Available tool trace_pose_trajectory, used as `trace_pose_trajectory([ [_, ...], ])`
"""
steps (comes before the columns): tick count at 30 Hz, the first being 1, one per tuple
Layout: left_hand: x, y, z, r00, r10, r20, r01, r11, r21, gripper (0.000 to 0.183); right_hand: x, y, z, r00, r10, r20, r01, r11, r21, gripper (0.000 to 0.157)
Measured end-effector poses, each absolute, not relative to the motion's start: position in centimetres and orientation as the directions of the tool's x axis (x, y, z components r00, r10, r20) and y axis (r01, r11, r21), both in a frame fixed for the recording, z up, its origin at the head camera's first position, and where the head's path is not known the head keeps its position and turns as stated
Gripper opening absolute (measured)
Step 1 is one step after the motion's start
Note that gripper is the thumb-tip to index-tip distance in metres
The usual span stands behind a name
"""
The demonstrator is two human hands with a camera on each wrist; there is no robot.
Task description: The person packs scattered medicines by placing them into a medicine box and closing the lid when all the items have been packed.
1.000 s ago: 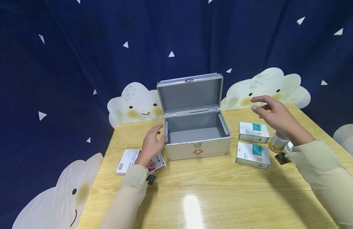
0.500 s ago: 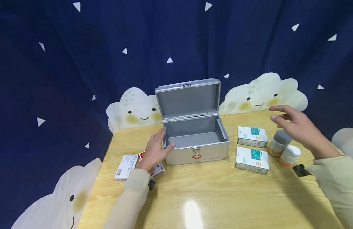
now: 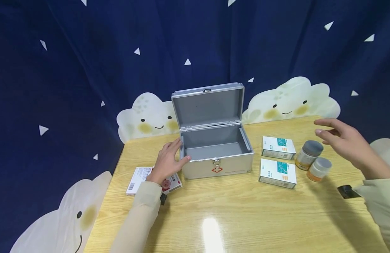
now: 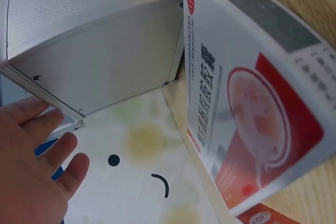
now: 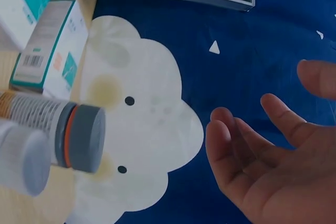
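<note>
Metal case (image 3: 234, 167) beside the spread left hand (image 3: 167, 162); right hand (image 3: 346, 144) loosely spread, holding nothing.
Near the right hand, the grey-capped bottle (image 3: 308, 155) and white-capped bottle (image 3: 319, 169) stand close together; a low sweep might topple both.

A dark blue curtain (image 3: 210, 31) with soft folds hangs behind the counter (image 3: 245, 218), scattered with small white triangles (image 3: 187, 62). Along the far edge, two pale clouds (image 3: 293, 102) show black eyes, yellow cheeks and thin smiles; a larger cloud (image 3: 63, 219) fills the lower left. A white light reflection (image 3: 212, 232) gleams on the yellowish wood grain
</note>
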State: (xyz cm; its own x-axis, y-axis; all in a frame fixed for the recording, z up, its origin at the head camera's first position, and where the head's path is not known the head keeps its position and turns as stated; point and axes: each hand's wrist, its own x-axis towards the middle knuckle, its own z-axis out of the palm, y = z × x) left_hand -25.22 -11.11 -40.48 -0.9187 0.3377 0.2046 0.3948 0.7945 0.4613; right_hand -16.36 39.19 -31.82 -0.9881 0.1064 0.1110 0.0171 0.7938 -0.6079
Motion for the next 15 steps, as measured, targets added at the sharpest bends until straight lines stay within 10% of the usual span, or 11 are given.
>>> trace_pose_trajectory([
  [15, -25.9, -11.6, -40.5, -0.904, 0.371, 0.212, 0.427, 0.809, 0.404, 0.079, -15.9, 41.8, -34.1, -0.983, 0.132, 0.124, 0.028, 0.786, -0.617, 0.056],
])
